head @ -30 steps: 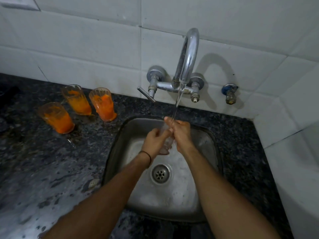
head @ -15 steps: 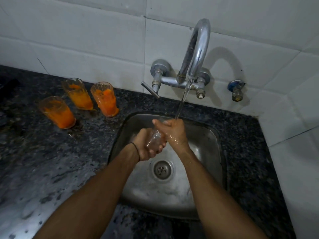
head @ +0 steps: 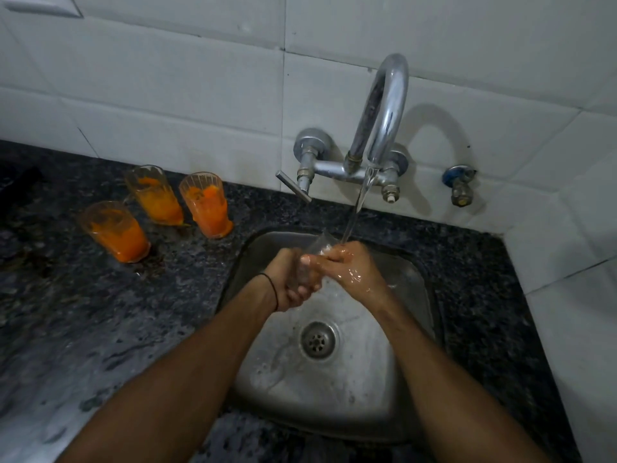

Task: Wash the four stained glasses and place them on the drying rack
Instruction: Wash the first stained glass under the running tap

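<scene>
Over the dull steel sink (head: pixel 414 289), clear ribbed glass (head: pixel 315 247) in left hand's (head: pixel 287 282) closed grip, wet right hand (head: pixel 350 265) clasping it.

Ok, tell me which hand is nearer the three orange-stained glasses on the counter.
Left. The left hand is over the sink's left part, nearest the stained glasses; the right hand is farther right, beneath the running water.

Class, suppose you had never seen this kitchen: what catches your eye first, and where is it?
Three orange-stained glasses stand on the dark counter, left of the sink. Over the sink, water runs from the curved tap onto a clear glass held between the left hand and the wet right hand.
</scene>
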